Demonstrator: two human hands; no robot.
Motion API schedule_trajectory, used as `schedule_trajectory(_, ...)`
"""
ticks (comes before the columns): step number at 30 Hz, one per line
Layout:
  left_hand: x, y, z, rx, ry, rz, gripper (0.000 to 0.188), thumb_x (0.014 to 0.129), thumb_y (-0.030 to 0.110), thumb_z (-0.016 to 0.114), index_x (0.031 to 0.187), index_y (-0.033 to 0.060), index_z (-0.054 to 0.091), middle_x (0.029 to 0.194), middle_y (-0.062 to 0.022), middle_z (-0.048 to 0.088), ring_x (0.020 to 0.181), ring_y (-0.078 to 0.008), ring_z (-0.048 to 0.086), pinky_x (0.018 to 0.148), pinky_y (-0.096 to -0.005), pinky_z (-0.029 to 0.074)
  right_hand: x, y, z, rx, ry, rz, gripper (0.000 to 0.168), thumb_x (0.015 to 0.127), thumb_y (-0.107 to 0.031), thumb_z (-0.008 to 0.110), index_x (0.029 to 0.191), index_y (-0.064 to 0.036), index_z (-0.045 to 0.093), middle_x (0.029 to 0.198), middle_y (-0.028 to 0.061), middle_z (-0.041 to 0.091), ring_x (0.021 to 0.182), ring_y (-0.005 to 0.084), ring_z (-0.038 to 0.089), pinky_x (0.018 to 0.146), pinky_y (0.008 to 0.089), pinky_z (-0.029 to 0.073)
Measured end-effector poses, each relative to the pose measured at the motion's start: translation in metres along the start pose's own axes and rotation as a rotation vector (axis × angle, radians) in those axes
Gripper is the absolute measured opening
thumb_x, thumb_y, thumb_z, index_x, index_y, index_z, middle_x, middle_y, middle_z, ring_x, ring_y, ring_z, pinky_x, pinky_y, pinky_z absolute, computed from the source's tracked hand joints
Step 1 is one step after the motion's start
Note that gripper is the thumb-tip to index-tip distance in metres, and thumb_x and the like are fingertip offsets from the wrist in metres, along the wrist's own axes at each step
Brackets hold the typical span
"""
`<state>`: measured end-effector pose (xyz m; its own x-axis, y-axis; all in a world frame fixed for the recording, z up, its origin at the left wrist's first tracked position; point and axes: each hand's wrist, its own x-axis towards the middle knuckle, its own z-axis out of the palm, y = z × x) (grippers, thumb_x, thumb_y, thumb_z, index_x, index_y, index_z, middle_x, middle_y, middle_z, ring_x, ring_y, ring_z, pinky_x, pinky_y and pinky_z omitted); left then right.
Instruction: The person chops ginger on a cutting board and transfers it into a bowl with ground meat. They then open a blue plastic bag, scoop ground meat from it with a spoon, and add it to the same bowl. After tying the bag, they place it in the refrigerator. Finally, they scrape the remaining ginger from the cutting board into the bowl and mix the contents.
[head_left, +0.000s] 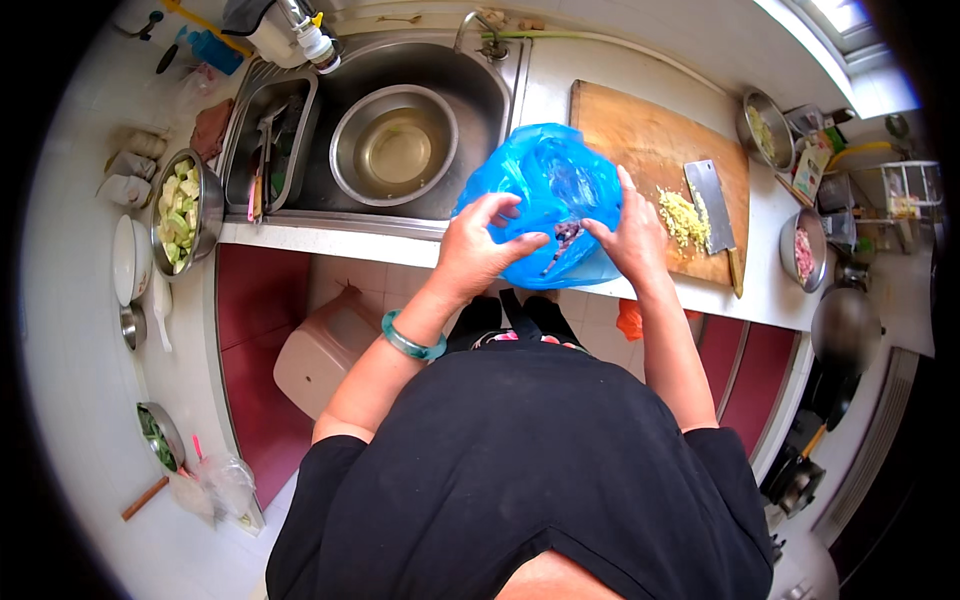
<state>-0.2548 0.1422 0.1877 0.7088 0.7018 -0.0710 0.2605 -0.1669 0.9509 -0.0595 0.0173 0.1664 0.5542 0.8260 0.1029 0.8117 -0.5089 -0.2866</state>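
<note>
A blue plastic bag (525, 169) sits at the counter's front edge, between the sink and the chopping board, its lower part reaching over the edge. Inside its crumpled opening shows a small dark purplish thing (568, 231), too partly covered to name. My left hand (480, 244) is over the bag's left side, thumb and fingers spread with a gap between them. At the right side, my right hand (636, 236) touches the bag, its thumb by the purplish thing; whether it pinches the plastic is not clear. A green bangle (409, 339) circles my left wrist.
Right of the bag, a wooden chopping board (622, 112) bears minced pale yellow pieces (684, 221) and a cleaver (711, 202). The steel sink (480, 90) holds a basin (337, 161) of water. Bowls of cut vegetables (178, 214) and minced meat (804, 253) flank the area.
</note>
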Motion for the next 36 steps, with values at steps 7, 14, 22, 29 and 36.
schedule_trajectory(7, 0.009, -0.032, -0.010, -0.245, -0.011, -0.107, 0.013, 0.086, 0.012, 0.059, 0.095, 0.0046, 0.063, 0.085, -0.0011, 0.060, 0.080, -0.0056, 0.051, 0.074, -0.0234, 0.044, 0.012, 0.047, -0.002, 0.214, -0.132, 0.166, 0.064, 0.080, -0.003, 0.055, 0.139, -0.016, 0.033, 0.091, 0.0139, 0.064, 0.082, 0.0267, 0.062, 0.073, 0.0395, 0.049)
schedule_trajectory(14, 0.005, -0.011, -0.018, -0.233, 0.166, -0.198, 0.034, 0.083, 0.018, 0.063, 0.110, 0.0006, 0.053, 0.094, -0.0059, 0.062, 0.086, -0.0119, 0.057, 0.077, -0.0280, 0.047, 0.019, 0.025, -0.049, 1.920, -0.333, 0.191, 0.061, 0.085, -0.002, 0.055, 0.140, -0.004, 0.028, 0.109, 0.0113, 0.060, 0.094, 0.0157, 0.057, 0.093, 0.0302, 0.041)
schedule_trajectory(22, 0.030, -0.011, -0.013, -0.838, 0.012, -0.389, 0.047, 0.080, 0.011, 0.066, 0.121, -0.0022, 0.046, 0.099, -0.0080, 0.061, 0.092, -0.0164, 0.058, 0.084, -0.0306, 0.047, 0.039, -0.007, -0.081, 1.958, -0.369, -0.077, 0.069, 0.083, -0.007, 0.060, 0.143, -0.006, 0.024, 0.103, 0.0136, 0.058, 0.083, 0.0135, 0.056, 0.092, 0.0333, 0.040)
schedule_trajectory(29, 0.022, 0.031, -0.066, -1.115, 0.060, 0.125, 0.033, 0.087, 0.006, 0.056, 0.119, -0.0025, 0.052, 0.081, -0.0059, 0.058, 0.079, -0.0129, 0.053, 0.081, -0.0247, 0.041, 0.038, -0.002, -0.095, 1.842, -0.304, -0.056, 0.065, 0.083, -0.002, 0.055, 0.142, -0.005, 0.028, 0.108, 0.0232, 0.059, 0.078, 0.0122, 0.053, 0.082, 0.0299, 0.042)
schedule_trajectory(36, 0.009, 0.100, -0.060, -0.315, -0.046, 0.207, 0.034, 0.086, 0.001, 0.049, 0.120, 0.0013, 0.052, 0.088, -0.0064, 0.060, 0.086, -0.0097, 0.054, 0.084, -0.0256, 0.041, 0.045, -0.019, -0.115, 1.447, -0.274, -0.166, 0.052, 0.085, -0.003, 0.055, 0.135, -0.005, 0.040, 0.101, 0.0108, 0.063, 0.082, 0.0104, 0.053, 0.079, 0.0251, 0.042)
